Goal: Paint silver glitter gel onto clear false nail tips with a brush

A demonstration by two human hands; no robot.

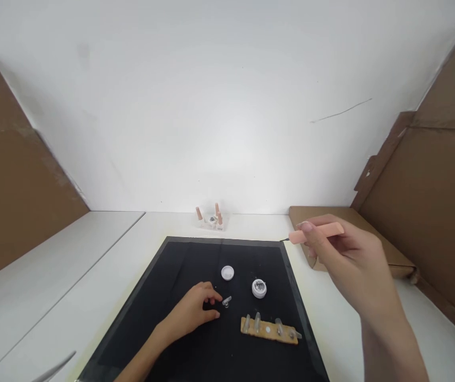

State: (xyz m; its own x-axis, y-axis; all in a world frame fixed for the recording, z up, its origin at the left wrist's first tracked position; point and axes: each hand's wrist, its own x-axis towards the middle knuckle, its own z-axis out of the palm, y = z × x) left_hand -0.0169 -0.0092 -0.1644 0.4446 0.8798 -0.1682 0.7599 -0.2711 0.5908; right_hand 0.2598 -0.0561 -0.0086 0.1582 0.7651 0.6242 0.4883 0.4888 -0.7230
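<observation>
My right hand point(342, 260) is raised at the right, fingers closed round a peach nail polish brush point(317, 233). Its thin dark bristle end points left above the mat's far right corner. My left hand point(191, 313) rests on the black mat point(195, 270), thumb and forefinger apart. Just beyond its forefinger lies a small see-through nail tip point(226, 301); whether they touch is hard to tell. Several similar nail tips point(257, 322) are on a tan strip point(269, 330) to the right. A white jar point(259, 288) holds silvery bits, with a white lid point(228, 273) left of it.
Behind the mat, a see-through holder point(212, 223) contains peach-capped bottles point(199, 214). A flat cardboard box point(331, 212) sits at the back right under my right hand. Cardboard panels point(20, 175) stand at both sides. A grey pointed tool point(58, 366) shows at the lower left.
</observation>
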